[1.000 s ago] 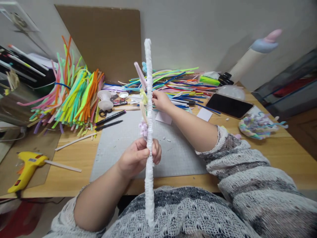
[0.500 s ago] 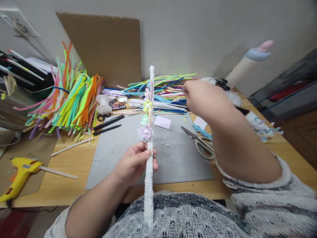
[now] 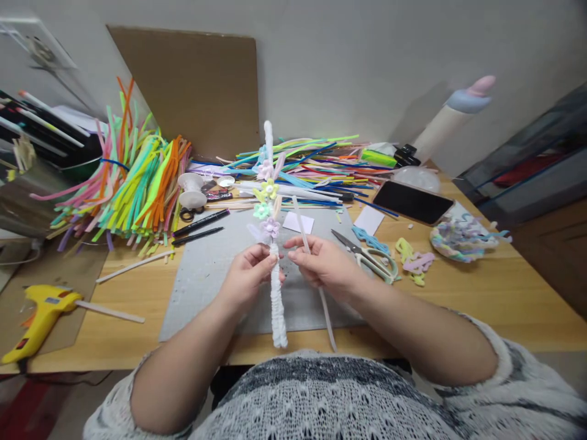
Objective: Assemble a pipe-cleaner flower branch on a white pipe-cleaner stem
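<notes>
My left hand (image 3: 251, 270) is closed around a white fuzzy stem (image 3: 277, 311), held upright over the grey cutting mat (image 3: 197, 299). Pastel flowers run along the stem's upper part: a purple flower (image 3: 271, 228), a green flower (image 3: 262, 210), a yellow flower (image 3: 268, 189) and a pink one (image 3: 265, 170). Just to the right, my right hand (image 3: 321, 261) pinches a single white pipe cleaner (image 3: 327, 318), which slants past the fingers above and below. The two hands are close together, with a small gap between the pipe cleaner and the stem.
Scissors (image 3: 373, 260) lie right of my right hand, near a phone (image 3: 413, 201). Bundled pipe cleaners (image 3: 142, 177) stand at left, and loose pipe cleaners (image 3: 312, 165) lie along the back. A yellow glue gun (image 3: 43, 311) rests at front left. Two black pens (image 3: 197, 236) lie on the mat's edge.
My right hand has come down and left from the back right of the table and now holds a white pipe cleaner near the stem. The stem's lower end has risen slightly.
</notes>
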Demonstrator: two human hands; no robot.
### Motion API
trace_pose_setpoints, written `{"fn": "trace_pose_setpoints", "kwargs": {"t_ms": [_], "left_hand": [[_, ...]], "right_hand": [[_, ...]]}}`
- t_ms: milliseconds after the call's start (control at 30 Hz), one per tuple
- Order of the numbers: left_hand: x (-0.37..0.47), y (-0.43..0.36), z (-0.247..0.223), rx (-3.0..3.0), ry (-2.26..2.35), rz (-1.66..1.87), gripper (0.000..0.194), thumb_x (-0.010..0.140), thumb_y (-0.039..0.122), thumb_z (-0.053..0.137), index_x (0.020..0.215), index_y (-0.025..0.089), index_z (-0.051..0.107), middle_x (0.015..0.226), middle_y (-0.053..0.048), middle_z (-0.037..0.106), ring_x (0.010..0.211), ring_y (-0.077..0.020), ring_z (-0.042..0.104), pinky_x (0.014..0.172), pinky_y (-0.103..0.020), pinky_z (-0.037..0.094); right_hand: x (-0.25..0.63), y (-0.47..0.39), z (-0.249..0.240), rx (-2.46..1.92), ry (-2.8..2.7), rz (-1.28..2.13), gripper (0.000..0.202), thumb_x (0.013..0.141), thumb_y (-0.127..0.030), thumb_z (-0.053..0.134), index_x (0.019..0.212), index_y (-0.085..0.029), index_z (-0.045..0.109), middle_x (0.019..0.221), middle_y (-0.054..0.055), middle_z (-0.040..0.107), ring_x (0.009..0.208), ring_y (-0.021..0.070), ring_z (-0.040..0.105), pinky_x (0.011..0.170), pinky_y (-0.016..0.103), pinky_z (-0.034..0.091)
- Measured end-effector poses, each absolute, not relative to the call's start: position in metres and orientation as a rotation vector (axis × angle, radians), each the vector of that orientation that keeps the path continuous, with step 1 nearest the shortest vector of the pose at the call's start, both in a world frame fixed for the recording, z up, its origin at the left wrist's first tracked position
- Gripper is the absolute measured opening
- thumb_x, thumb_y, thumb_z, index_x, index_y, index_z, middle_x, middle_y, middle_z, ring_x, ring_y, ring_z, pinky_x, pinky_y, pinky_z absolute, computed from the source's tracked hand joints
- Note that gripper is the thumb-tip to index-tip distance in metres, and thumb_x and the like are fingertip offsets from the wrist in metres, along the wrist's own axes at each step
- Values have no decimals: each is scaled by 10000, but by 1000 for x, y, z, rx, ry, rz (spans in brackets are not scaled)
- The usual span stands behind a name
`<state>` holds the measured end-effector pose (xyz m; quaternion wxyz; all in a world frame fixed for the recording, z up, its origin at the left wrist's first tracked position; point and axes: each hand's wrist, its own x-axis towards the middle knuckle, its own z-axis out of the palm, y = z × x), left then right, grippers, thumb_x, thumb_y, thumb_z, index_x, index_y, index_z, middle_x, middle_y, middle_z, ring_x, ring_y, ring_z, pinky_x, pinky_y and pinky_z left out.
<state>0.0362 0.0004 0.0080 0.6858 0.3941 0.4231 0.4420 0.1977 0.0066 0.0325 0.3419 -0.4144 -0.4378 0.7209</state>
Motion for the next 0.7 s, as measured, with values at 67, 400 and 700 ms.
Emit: {"fn": "trace_pose_setpoints", "kwargs": {"t_ms": [67, 400, 700], "left_hand": [[38, 1, 6, 959, 990, 1004, 225, 667, 311, 680, 722, 136, 550, 665, 22, 572, 516, -92, 568, 527, -236, 463], [41, 1, -2, 1090, 1100, 977, 238, 666, 322, 670, 766, 108, 639, 657, -17, 621, 505, -95, 554, 531, -236, 446], [46, 6, -16, 709, 1083, 908, 278, 573, 302, 758, 710, 100, 623, 565, -28, 624, 491, -100, 566, 485, -203, 419]], "right_hand": [[187, 3, 20, -979, -854, 1901, 300, 699, -334, 649, 924, -211, 493, 462, -121, 312, 357, 19, 158, 353, 175, 97], [175, 5, -11, -834, -646, 2076, 274, 654, -323, 706, 800, -187, 519, 455, -98, 421, 329, -3, 236, 340, 138, 55], [171, 7, -23, -961, -523, 1892, 334, 557, -300, 763, 716, -148, 512, 425, -114, 354, 330, -7, 244, 322, 128, 96]]}}
